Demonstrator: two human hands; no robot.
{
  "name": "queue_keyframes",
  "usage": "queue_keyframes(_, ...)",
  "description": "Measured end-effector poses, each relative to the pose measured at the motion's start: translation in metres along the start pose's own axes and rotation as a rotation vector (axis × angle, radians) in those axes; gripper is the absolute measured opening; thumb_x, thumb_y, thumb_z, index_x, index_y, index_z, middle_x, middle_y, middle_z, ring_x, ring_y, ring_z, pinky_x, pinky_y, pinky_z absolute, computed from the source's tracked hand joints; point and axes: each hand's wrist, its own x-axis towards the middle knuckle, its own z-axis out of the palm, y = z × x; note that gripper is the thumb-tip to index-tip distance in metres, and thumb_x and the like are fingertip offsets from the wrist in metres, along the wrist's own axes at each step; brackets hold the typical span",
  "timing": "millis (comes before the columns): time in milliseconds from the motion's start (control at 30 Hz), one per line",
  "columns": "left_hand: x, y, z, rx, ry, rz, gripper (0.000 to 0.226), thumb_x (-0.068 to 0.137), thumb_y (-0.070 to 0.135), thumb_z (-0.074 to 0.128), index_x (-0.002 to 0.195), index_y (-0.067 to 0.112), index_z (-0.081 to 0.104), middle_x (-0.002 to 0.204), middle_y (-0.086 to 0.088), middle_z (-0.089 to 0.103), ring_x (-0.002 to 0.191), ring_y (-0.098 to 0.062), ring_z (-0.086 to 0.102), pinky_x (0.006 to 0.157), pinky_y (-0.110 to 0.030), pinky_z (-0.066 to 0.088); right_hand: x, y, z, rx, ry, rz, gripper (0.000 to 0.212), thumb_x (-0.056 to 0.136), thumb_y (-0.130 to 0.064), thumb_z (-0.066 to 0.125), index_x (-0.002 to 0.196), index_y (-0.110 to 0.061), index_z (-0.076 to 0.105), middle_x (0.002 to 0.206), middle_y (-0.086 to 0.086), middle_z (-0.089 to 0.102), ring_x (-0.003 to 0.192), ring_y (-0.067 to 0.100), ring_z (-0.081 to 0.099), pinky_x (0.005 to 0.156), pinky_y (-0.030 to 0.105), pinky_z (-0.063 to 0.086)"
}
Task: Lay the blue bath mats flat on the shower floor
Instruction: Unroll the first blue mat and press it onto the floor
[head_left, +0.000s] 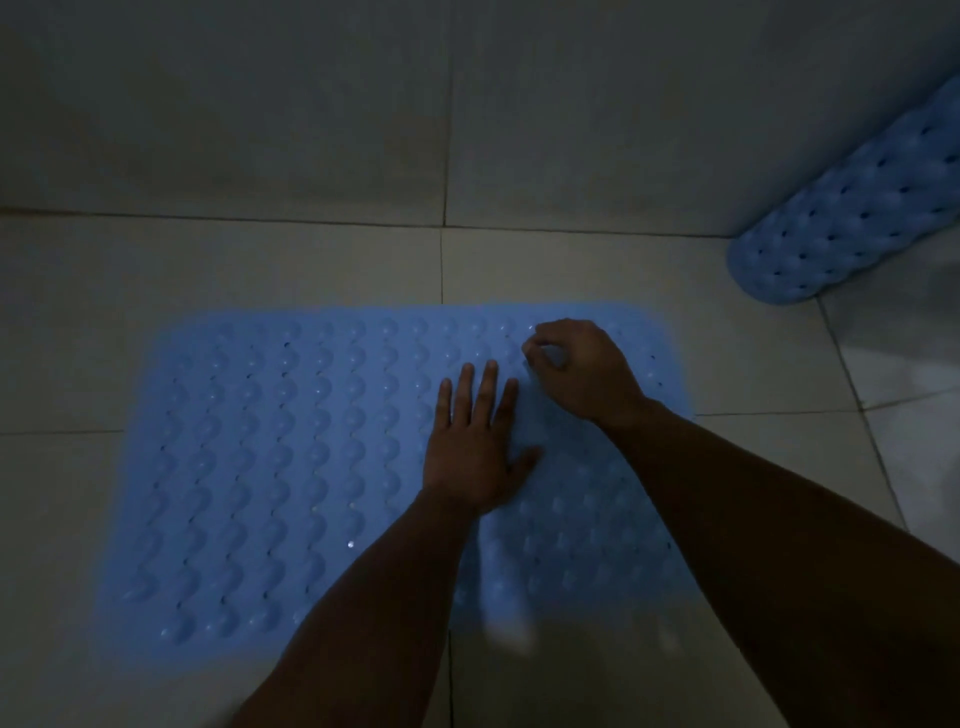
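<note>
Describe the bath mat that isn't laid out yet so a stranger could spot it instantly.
Start at the tiled wall and follow its base to the far right corner. There a rolled blue mat leans against the wall. Unlike the flat blue mat mid-floor, it is a bumpy tube, untouched by either hand.

Pale tiled wall (260, 104) behind, dark grout lines (445, 156) between the large tiles.
</note>
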Motion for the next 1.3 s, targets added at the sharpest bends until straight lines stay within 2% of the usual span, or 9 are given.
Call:
queue_keyframes(233, -0.002, 0.001, 0.009, 0.004, 0.138, 0.022, 0.089, 0.096, 0.076, 0.026, 0.164, 0.020, 0.013, 0.172, -0.010, 0.000, 0.157, -0.036, -0.008, 0.124, -0.060, 0.007, 0.004, 0.022, 0.019, 0.022, 0.126, -0.029, 0.029, 0.097, -0.035, 0.058, 0.089, -0.012, 0.074, 0.095, 0.006, 0.074, 0.096, 0.028, 0.066, 0.090, 0.033, 0.048)
queue_keyframes(367, -0.001, 0.001, -0.001, -0.025, -0.008, 0.005, 0.109, 0.083, 0.091, 0.024, 0.164, 0.021, 0.003, 0.171, -0.010, -0.013, 0.155, -0.036, -0.018, 0.124, -0.060, -0.005, 0.001, 0.020, 0.010, -0.005, 0.103, -0.049, 0.033, 0.097, -0.039, 0.058, 0.090, -0.011, 0.075, 0.096, 0.006, 0.074, 0.095, 0.029, 0.067, 0.088, 0.033, 0.049)
queue_keyframes(467, 0.013, -0.001, -0.031, -0.087, -0.269, -0.015, 0.114, 0.082, 0.088, 0.038, 0.163, 0.021, -0.004, 0.168, -0.010, -0.024, 0.153, -0.035, -0.025, 0.123, -0.059, -0.011, 0.007, -0.007, -0.012, 0.002, 0.022, 0.010, 0.037, 0.093, -0.044, 0.057, 0.090, -0.013, 0.077, 0.097, 0.007, 0.074, 0.095, 0.030, 0.068, 0.085, 0.037, 0.053)
queue_keyframes(533, 0.021, -0.006, -0.062, -0.181, -0.340, -0.028, 0.096, 0.092, 0.070, 0.050, 0.162, 0.015, 0.013, 0.171, -0.013, -0.002, 0.157, -0.035, -0.001, 0.126, -0.054, 0.008, 0.012, -0.031, -0.028, 0.010, 0.013, 0.060, 0.035, 0.092, -0.043, 0.055, 0.089, -0.016, 0.077, 0.096, 0.005, 0.074, 0.093, 0.028, 0.068, 0.082, 0.036, 0.054)
queue_keyframes(633, 0.013, -0.027, -0.092, -0.162, -0.073, -0.050, 0.055, 0.098, 0.042, 0.051, 0.144, 0.012, 0.049, 0.151, -0.012, 0.048, 0.145, -0.033, 0.038, 0.108, -0.045, 0.043, 0.018, -0.064, -0.032, 0.018, 0.005, 0.035, 0.036, 0.091, -0.044, 0.052, 0.094, -0.018, 0.077, 0.099, 0.005, 0.074, 0.094, 0.026, 0.068, 0.082, 0.037, 0.054)
queue_keyframes(867, -0.032, -0.096, -0.091, -0.018, 0.050, -0.249, 0.055, 0.098, 0.035, 0.042, 0.147, 0.013, 0.049, 0.155, -0.011, 0.046, 0.152, -0.034, 0.027, 0.113, -0.053, 0.037, -0.028, -0.108, 0.060, -0.075, 0.029, -0.104, 0.039, 0.095, -0.030, 0.050, 0.118, -0.005, 0.070, 0.119, 0.018, 0.069, 0.116, 0.037, 0.063, 0.097, 0.040, 0.050)
queue_keyframes(967, -0.049, -0.113, -0.084, -0.005, 0.099, -0.253, 0.072, 0.089, 0.043, 0.022, 0.148, 0.011, 0.049, 0.155, -0.014, 0.046, 0.152, -0.038, 0.026, 0.112, -0.056, 0.036, -0.058, -0.115, 0.113, -0.147, -0.087, -0.050, 0.061, 0.098, -0.038, 0.044, 0.145, 0.001, 0.047, 0.155, 0.023, 0.041, 0.147, 0.038, 0.033, 0.117, 0.053, 0.033)
queue_keyframes(1100, -0.061, -0.129, -0.071, 0.020, 0.151, -0.242, 0.069, 0.091, 0.041, 0.026, 0.147, 0.010, 0.049, 0.154, -0.016, 0.047, 0.151, -0.039, 0.026, 0.110, -0.058, 0.038, -0.077, -0.118, 0.139, -0.279, -0.115, 0.001, 0.083, 0.099, -0.060, 0.027, 0.159, -0.003, 0.014, 0.168, 0.015, 0.006, 0.156, 0.028, -0.007, 0.126, 0.051, 0.004)
queue_keyframes(1300, -0.072, -0.141, -0.060, 0.012, 0.179, -0.210, 0.062, 0.097, 0.038, 0.031, 0.148, 0.008, 0.048, 0.155, -0.018, 0.045, 0.152, -0.040, 0.026, 0.111, -0.056, 0.037, -0.076, -0.119, 0.139, -0.293, -0.185, 0.021, 0.093, 0.097, -0.071, 0.021, 0.160, -0.007, -0.006, 0.168, 0.011, -0.014, 0.153, 0.023, -0.023, 0.126, 0.051, 0.001)
